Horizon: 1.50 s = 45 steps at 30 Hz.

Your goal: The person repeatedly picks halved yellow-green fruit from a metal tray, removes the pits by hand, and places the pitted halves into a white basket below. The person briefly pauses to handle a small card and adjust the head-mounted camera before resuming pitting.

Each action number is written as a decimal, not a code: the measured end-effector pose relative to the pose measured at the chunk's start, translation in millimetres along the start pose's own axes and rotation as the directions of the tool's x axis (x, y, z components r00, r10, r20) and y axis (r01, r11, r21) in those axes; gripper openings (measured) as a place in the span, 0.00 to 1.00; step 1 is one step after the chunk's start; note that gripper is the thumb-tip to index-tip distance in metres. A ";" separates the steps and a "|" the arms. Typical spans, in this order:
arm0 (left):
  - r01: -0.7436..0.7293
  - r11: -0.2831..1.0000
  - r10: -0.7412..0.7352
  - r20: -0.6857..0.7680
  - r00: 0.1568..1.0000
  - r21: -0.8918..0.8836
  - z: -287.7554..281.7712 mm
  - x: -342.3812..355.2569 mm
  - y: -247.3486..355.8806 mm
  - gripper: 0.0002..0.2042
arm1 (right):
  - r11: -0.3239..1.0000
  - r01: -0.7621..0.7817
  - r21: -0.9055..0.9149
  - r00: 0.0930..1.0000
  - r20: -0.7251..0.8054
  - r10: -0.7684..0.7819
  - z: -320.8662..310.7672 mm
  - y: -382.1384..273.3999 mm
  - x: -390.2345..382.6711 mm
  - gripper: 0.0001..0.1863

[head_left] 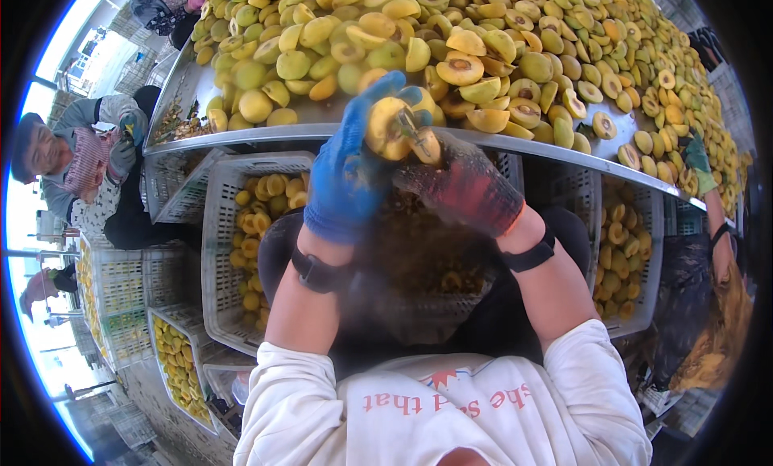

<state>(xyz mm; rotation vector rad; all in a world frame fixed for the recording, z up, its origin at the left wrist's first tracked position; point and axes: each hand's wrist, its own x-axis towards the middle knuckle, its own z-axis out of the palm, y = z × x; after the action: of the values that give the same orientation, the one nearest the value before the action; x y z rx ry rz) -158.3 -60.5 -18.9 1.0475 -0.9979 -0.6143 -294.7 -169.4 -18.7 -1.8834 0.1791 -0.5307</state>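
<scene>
My left hand (346, 172), in a blue glove, is closed around a yellow peach (387, 130) just over the near edge of the metal table. My right hand (467, 184), in a dark and red glove, grips a small metal pitting tool (408, 125) whose tip meets the fruit. A tan piece (427, 147) sits by the tool at the right fingers; whether it is fruit or handle I cannot tell. Beyond both hands a big heap of halved yellow-green peaches (483, 63) covers the table, some with brown pits showing.
The table's metal rim (298, 133) runs across in front of me. White plastic crates (211, 249) with fruit halves stand beside both my legs, and more crates (121, 281) are stacked at left. A co-worker (88, 160) sits at left; another person's gloved hand (702, 164) reaches in at right.
</scene>
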 end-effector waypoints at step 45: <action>0.315 0.947 -0.320 0.124 0.939 0.062 -3.4 11.3 22.1 0.22 | 0.891 -0.387 0.238 0.875 0.400 0.273 3.0 16.0 -18.7 0.21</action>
<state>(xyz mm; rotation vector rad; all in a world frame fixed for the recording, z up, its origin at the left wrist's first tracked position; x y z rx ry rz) -150.9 -59.4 5.0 1.2294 -0.9657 -0.9417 -307.9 -165.9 -39.4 -1.5588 0.1658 0.0299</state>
